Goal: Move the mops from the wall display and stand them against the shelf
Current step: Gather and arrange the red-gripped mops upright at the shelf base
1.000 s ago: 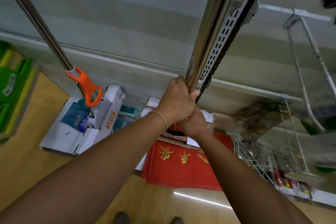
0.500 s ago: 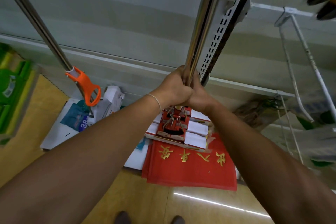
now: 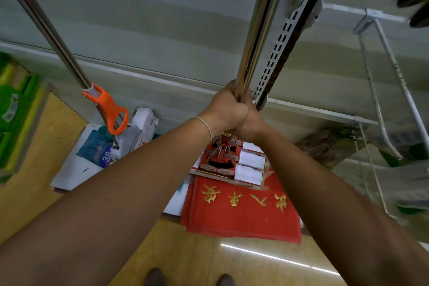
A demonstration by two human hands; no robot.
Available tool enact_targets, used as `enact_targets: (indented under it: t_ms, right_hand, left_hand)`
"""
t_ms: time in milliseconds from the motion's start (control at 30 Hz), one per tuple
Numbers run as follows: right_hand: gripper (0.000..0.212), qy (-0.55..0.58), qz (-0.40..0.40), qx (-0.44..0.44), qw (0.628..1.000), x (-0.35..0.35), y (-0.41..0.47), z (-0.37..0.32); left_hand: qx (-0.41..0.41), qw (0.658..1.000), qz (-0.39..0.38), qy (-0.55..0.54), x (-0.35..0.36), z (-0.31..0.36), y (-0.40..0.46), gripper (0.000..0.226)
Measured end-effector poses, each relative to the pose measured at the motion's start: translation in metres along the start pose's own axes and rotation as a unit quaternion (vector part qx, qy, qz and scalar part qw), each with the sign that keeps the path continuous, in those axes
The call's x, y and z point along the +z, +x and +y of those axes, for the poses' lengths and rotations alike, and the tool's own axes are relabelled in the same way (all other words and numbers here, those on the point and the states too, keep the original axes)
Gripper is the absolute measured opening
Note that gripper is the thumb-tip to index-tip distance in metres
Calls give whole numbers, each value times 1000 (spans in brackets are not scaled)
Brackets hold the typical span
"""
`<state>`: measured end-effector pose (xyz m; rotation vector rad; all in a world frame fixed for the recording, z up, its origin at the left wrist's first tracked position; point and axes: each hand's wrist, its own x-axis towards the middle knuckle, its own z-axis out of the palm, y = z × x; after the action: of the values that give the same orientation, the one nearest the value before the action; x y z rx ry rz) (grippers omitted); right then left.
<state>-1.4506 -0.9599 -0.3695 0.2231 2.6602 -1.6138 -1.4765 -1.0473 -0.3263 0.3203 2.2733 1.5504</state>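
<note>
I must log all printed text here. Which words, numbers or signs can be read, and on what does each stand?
"38": on the blue pack left of the orange lever.
Four gold Chinese characters, upside down in this view: on the red mat; I cannot read them surely.
Print on the white box and red mop head: too blurred.

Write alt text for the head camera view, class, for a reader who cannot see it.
Both hands, left hand and right hand, grip a shiny steel mop pole upright before a grey slatted wall. Its red-and-white mop head sits above a red doormat with gold characters. A second steel pole with an orange lever leans at left.
</note>
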Motion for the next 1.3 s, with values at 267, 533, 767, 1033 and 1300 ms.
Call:
enact_targets:
  t_ms: [267,533,767,1033,1300]
  right_hand:
    - [55,507,-9,263,821,5,-3,-19]
    - [36,124,24,137,982,7,-17,-1]
    - [68,-42,107,145,983,14,-51,-2]
    - [57,-97,125,165,974,22,-90,-36]
    - [49,-97,159,169,968,53,-118,-101]
  left_hand:
    - [-27,996,72,-52,10,2,2,24]
    - [8,991,-75,111,-22,-1,-14,42]
    - [-68,986,-98,113,-50,-21,-43,77]
    - [-52,986,-62,145,-111,-23,-83,45]
    - [-26,986,-36,163,-179,1,-127,45]
